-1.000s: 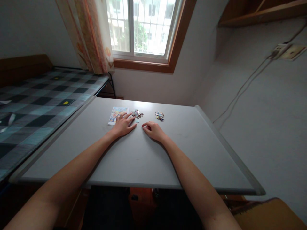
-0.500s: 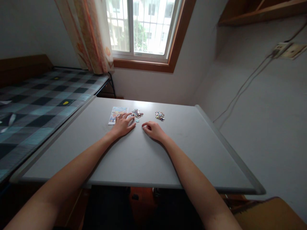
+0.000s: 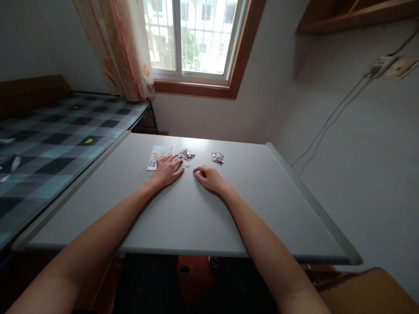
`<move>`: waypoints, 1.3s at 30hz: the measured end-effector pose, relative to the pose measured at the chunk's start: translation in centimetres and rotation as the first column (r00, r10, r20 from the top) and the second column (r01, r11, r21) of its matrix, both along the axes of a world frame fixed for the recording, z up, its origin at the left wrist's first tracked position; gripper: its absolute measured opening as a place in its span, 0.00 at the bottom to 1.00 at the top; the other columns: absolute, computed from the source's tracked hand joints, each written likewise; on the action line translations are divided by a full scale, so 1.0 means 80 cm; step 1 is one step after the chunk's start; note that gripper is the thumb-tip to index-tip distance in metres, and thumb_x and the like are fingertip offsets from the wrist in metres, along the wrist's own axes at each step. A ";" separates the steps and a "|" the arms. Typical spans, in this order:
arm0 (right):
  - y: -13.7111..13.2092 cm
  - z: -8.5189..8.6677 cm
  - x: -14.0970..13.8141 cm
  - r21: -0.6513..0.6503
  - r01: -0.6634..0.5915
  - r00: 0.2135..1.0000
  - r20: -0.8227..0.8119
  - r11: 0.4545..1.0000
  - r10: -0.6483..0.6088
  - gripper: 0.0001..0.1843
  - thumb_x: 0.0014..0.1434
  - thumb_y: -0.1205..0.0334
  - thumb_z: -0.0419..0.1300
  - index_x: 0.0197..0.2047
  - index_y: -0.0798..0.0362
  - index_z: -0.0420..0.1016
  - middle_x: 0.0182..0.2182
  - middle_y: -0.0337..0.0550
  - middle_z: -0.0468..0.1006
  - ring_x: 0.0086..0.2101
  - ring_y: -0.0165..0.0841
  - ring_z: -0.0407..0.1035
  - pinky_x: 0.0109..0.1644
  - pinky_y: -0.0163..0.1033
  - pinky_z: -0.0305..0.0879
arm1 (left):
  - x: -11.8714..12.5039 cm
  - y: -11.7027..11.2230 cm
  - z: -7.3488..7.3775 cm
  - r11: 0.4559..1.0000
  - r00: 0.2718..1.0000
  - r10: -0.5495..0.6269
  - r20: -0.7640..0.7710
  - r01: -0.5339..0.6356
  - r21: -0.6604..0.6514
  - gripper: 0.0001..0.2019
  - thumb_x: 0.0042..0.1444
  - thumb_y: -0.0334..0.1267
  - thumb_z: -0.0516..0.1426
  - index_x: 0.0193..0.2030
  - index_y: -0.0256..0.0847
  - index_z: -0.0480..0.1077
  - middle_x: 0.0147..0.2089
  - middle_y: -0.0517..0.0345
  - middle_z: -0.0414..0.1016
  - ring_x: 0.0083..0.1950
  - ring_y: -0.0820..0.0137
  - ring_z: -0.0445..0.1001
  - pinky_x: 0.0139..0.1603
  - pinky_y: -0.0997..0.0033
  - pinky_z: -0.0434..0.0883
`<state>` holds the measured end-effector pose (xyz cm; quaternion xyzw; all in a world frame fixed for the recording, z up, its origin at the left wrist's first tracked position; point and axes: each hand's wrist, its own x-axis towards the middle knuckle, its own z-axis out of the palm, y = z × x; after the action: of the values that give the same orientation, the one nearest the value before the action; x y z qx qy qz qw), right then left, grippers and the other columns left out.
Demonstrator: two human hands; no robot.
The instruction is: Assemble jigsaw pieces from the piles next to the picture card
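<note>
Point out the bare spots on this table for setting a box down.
Bare table: the right part, from the right hand to the right rim; its near left corner, outside the left hand and forearm; the wedge between both forearms. Crowded: the far middle, with picture card, left puzzle pile, right puzzle pile and loose piece.

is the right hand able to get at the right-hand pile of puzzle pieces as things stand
Probably yes: the right hand rests just short of that pile of puzzle pieces, with only grey tabletop between them and nothing in the way.
</note>
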<state>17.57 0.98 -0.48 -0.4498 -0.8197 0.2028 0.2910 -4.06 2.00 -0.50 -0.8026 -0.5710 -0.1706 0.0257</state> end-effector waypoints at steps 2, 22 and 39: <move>0.000 0.001 0.000 -0.001 0.001 1.000 0.001 1.000 -0.001 0.10 0.58 0.64 0.57 0.41 0.55 0.78 0.26 0.37 0.68 0.28 0.26 0.60 0.36 0.32 0.56 | 0.000 0.000 -0.001 1.000 1.000 0.003 -0.002 -0.003 -0.015 0.22 0.61 0.51 0.48 0.59 0.48 0.66 0.66 0.52 0.59 0.65 0.54 0.57 0.63 0.46 0.50; 0.002 -0.004 0.001 0.008 -0.005 1.000 0.003 1.000 0.005 0.11 0.58 0.63 0.57 0.41 0.54 0.78 0.26 0.38 0.68 0.28 0.26 0.60 0.36 0.32 0.56 | 0.001 -0.017 0.010 0.990 0.991 -0.081 0.107 0.093 -0.111 0.20 0.59 0.49 0.49 0.53 0.45 0.72 0.28 0.58 0.74 0.31 0.68 0.71 0.32 0.73 0.63; 0.000 0.001 0.000 -0.007 0.006 1.000 0.009 1.000 -0.006 0.11 0.58 0.63 0.57 0.41 0.54 0.79 0.26 0.38 0.69 0.27 0.26 0.60 0.35 0.32 0.56 | 0.000 -0.018 0.013 0.984 0.986 -0.109 0.124 0.125 -0.127 0.19 0.58 0.48 0.50 0.50 0.45 0.74 0.28 0.58 0.74 0.31 0.70 0.70 0.31 0.74 0.61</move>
<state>17.56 0.96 -0.41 -0.4543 -0.8188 0.2029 0.2863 -4.05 0.58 0.55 -0.8235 -0.5334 -0.1797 -0.0716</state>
